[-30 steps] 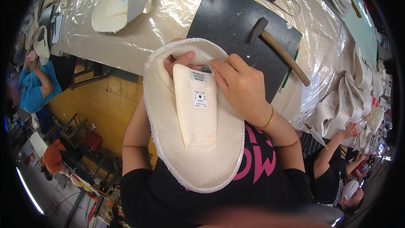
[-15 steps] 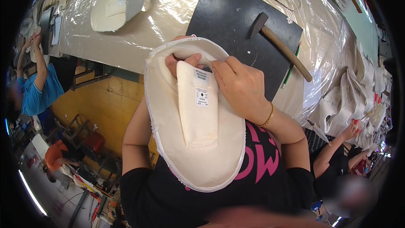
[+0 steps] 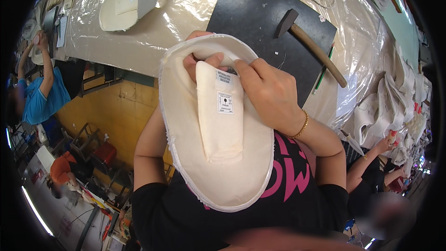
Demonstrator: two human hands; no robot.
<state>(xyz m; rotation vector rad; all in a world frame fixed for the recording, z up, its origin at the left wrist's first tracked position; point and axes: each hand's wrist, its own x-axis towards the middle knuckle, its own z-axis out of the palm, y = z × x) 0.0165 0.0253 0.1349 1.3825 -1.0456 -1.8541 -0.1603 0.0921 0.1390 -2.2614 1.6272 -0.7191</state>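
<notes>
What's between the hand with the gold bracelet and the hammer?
In the head view, part of the black board shows between the right hand and the hammer, with a tiny white scrap on it.

The cream tongue [image 3: 219, 135] bears a grey patch [image 3: 225, 77] of dark lettering [image 3: 225, 79] above a white rectangular label [image 3: 225, 102] with small dark print [image 3: 225, 96] around a black emblem [image 3: 226, 100], while large pink letters [image 3: 296, 175] stand on the person's black shirt [image 3: 160, 216].

Looks steeply down from the head through a wide fisheye, close over left hand [image 3: 200, 63] and right hand [image 3: 275, 94], with table [image 3: 116, 51] beyond.
</notes>
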